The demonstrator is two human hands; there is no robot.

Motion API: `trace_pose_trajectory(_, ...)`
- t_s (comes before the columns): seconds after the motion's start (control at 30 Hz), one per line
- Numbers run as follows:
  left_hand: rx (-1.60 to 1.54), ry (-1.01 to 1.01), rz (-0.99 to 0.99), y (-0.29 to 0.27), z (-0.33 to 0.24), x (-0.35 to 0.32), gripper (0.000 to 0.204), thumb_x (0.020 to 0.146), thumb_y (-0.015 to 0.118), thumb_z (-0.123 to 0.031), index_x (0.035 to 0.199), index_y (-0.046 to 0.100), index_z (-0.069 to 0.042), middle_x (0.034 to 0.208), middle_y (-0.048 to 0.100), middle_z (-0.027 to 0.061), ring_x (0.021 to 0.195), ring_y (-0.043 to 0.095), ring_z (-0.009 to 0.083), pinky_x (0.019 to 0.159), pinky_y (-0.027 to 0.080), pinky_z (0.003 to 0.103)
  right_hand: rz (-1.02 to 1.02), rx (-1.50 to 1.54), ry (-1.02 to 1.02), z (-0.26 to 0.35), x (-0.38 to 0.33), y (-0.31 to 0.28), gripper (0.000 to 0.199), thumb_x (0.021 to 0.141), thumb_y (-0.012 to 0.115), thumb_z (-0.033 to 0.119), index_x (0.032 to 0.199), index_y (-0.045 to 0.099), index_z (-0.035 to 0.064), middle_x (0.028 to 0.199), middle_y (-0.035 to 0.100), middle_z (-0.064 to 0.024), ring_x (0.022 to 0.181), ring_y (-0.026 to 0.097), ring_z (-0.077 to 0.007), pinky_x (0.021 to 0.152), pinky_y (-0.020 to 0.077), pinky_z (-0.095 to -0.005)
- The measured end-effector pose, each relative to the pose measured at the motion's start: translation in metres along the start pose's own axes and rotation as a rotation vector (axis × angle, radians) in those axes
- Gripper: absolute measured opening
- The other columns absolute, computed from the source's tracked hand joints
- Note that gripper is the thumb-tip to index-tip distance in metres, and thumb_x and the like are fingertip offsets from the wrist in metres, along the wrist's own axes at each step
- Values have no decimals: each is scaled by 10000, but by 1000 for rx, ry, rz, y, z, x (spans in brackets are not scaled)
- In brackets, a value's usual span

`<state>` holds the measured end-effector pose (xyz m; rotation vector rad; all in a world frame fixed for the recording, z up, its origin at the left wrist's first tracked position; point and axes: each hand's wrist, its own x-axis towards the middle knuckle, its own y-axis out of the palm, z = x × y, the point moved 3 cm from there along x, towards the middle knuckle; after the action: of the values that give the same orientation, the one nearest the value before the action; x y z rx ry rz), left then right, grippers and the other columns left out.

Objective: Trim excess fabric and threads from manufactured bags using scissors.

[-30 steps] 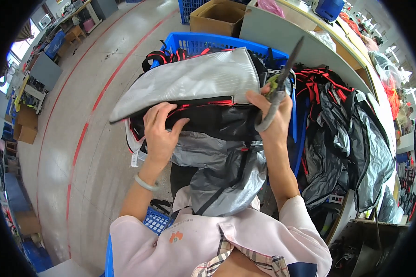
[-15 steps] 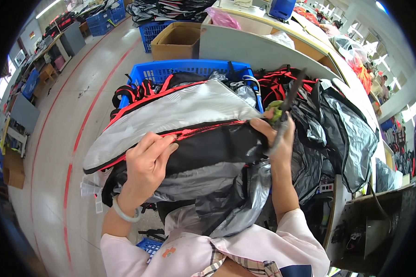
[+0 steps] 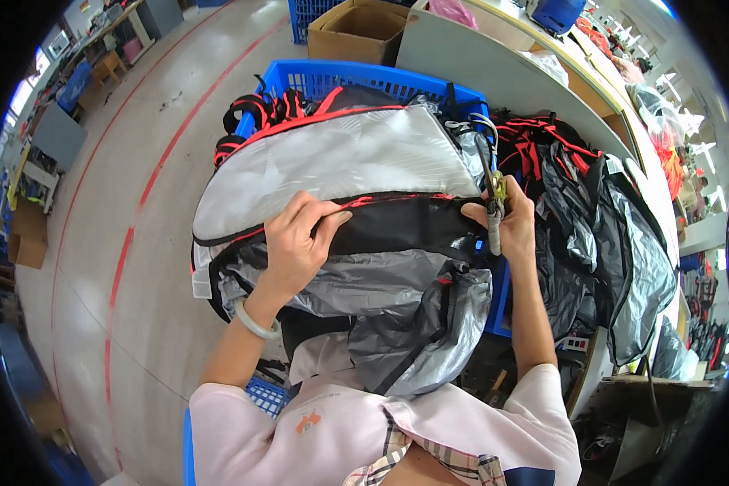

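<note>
Nearest the person, below the grey, black and red backpack (image 3: 340,211), a fold of silvery grey fabric (image 3: 413,324) hangs from the bag's lower part toward the pink shirt. The backpack itself lies tipped across the lap and over the blue crate (image 3: 364,79) behind it, its pale grey panel facing up and its red-piped seam running left to right. The left hand (image 3: 296,243) is closed narrow on that seam, fingers curled over the black band just under the grey panel, a pale bangle at the wrist. The right hand (image 3: 506,223) sits at the bag's right end, wrapped around a small pair of thread snips (image 3: 492,198) whose blades point up along the bag's edge. Against half a second ago, the bag has settled lower and flatter, the left hand has slid toward the middle of the seam, and the snips have come from a raised slant to rest close against the right edge; this looks like checking the seam for loose threads. To the right of the backpack lies a heap of more grey and black bags (image 3: 607,235) with red straps. Beyond the crate stands a cardboard box (image 3: 356,28) and a pale curved table (image 3: 494,73).
</note>
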<state>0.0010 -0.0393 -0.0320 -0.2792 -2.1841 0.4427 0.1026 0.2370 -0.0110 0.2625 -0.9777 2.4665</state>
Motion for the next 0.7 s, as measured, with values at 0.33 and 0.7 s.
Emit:
trace_pose_trajectory(0.33,137,-132,-95,2,4,-19,262,738,773,-134,785,529,-52,708,531,57,590,519,243,526,403,342,442,-458,-594,51,55,-5,672,533,847,476,858,508,-4,855,538,-139,793,560,-364,664,465,-422)
trace_pose_trajectory(0.7,292,-84,-225,0,2,-35,312,711,800,-195,804,520,-97,724,528,12,688,506,201,745,334,338,789,-486,-728,71,82,48,682,555,789,578,854,594,-3,821,588,-122,796,596,-337,675,485,-421)
